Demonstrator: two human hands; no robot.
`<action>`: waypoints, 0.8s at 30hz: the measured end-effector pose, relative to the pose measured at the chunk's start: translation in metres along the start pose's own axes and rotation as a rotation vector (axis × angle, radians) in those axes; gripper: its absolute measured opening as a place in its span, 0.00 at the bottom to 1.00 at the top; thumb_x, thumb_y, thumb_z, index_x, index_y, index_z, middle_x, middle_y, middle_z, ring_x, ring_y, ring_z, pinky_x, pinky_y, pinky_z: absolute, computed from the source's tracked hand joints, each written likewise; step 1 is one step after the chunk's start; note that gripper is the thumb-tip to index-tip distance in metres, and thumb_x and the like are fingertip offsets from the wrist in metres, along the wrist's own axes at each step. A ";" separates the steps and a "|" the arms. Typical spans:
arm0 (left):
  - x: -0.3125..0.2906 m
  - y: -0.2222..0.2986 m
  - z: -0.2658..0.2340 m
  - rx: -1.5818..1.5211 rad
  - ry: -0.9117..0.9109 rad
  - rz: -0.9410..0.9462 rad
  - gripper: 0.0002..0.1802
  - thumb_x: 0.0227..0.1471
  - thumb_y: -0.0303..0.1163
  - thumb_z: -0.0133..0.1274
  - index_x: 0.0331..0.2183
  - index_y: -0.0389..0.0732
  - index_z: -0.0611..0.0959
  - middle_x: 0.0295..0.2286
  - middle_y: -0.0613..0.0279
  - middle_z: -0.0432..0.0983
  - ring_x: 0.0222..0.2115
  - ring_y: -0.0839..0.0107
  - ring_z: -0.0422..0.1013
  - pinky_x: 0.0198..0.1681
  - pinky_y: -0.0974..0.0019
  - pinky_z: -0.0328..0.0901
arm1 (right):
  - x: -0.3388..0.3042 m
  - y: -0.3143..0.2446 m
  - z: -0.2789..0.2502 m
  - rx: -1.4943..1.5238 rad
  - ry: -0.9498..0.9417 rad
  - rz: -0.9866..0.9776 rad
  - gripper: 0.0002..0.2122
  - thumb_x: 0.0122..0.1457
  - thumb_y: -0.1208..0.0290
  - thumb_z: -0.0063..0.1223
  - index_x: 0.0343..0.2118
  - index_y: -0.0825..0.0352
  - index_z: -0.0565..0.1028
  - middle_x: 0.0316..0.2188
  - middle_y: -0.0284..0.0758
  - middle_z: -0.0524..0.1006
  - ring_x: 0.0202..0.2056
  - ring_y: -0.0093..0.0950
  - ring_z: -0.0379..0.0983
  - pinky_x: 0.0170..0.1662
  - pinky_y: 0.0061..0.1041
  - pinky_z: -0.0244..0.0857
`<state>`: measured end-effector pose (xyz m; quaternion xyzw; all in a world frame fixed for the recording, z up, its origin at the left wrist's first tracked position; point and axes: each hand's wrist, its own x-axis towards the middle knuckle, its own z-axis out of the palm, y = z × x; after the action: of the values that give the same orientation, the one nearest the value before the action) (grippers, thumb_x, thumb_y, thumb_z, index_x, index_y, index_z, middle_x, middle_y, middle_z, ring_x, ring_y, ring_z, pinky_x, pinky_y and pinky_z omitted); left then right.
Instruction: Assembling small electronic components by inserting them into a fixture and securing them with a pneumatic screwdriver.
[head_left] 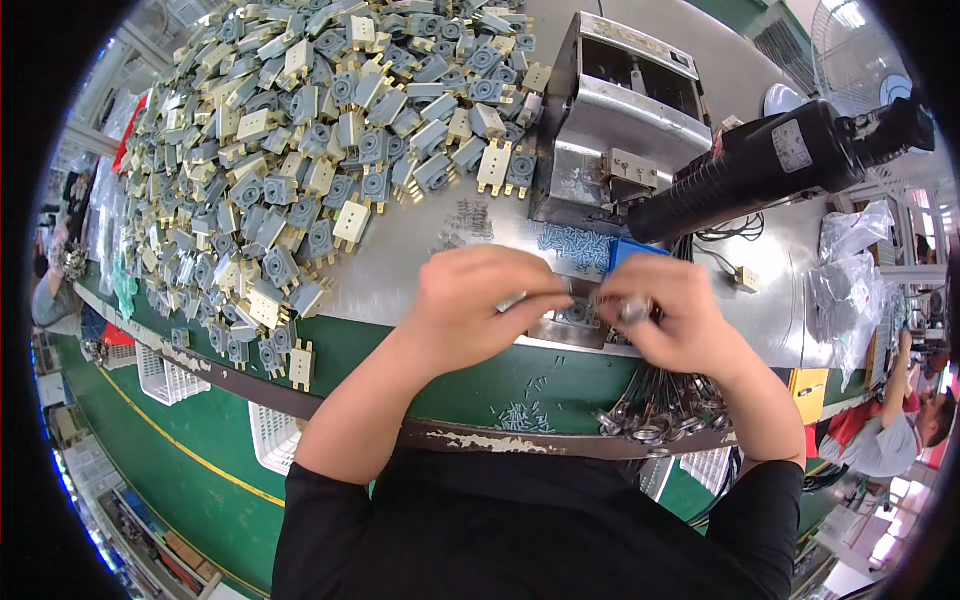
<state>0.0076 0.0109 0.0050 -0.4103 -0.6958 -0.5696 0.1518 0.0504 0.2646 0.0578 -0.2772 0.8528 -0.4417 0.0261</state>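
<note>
Single view: left of two side-by-side fisheyes on person's head. Faces steeply down over bench [375, 285]. Torso [540, 520] at 6 o'clock, very near lens. Left hand [475, 290] and right hand [665, 305] close, around dial centre. Floor [190, 480] at 8 o'clock, farther; co-worker [885, 440] between 3 and 4, well off. Edges bend toward rim.

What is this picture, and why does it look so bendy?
It shows a person's own left hand and right hand. The camera, worn on the person's head, looks down, and its wide lens bends straight edges. On the metal table lies a big pile of gray and cream blocks, with little screws near the hands. Beyond them stands a metal machine, with a black tool beside it. A shiny metal piece shows at the right hand, but blur hides what either hand holds.
</note>
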 end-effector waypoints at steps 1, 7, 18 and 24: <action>-0.001 0.000 0.000 -0.024 0.026 -0.093 0.14 0.47 0.18 0.71 0.38 0.35 0.87 0.30 0.57 0.84 0.30 0.67 0.82 0.35 0.67 0.76 | 0.003 -0.004 -0.001 -0.079 0.045 0.069 0.08 0.54 0.79 0.63 0.37 0.73 0.82 0.29 0.41 0.80 0.28 0.39 0.77 0.33 0.33 0.71; -0.006 0.005 0.001 -0.492 0.191 -0.451 0.15 0.68 0.25 0.53 0.54 0.30 0.78 0.36 0.53 0.82 0.35 0.70 0.79 0.40 0.65 0.75 | 0.009 -0.001 0.020 -0.293 0.108 0.096 0.11 0.54 0.75 0.68 0.40 0.72 0.83 0.30 0.42 0.79 0.27 0.38 0.77 0.31 0.32 0.70; -0.003 0.002 0.009 -0.342 -0.198 -0.468 0.10 0.53 0.19 0.66 0.39 0.34 0.88 0.41 0.55 0.85 0.28 0.79 0.77 0.32 0.71 0.71 | -0.020 0.010 -0.035 0.378 -0.087 0.201 0.16 0.60 0.62 0.58 0.32 0.74 0.82 0.32 0.42 0.82 0.33 0.35 0.78 0.38 0.31 0.70; -0.006 -0.008 0.019 -0.288 -0.275 -0.414 0.11 0.46 0.22 0.71 0.36 0.37 0.92 0.39 0.57 0.85 0.36 0.68 0.80 0.38 0.67 0.72 | -0.024 0.016 -0.035 0.426 0.023 0.258 0.15 0.66 0.63 0.61 0.35 0.75 0.81 0.33 0.39 0.80 0.30 0.24 0.72 0.32 0.25 0.65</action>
<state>0.0100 0.0258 -0.0098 -0.3501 -0.6909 -0.6204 -0.1235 0.0536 0.3098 0.0623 -0.1492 0.7690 -0.6077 0.1303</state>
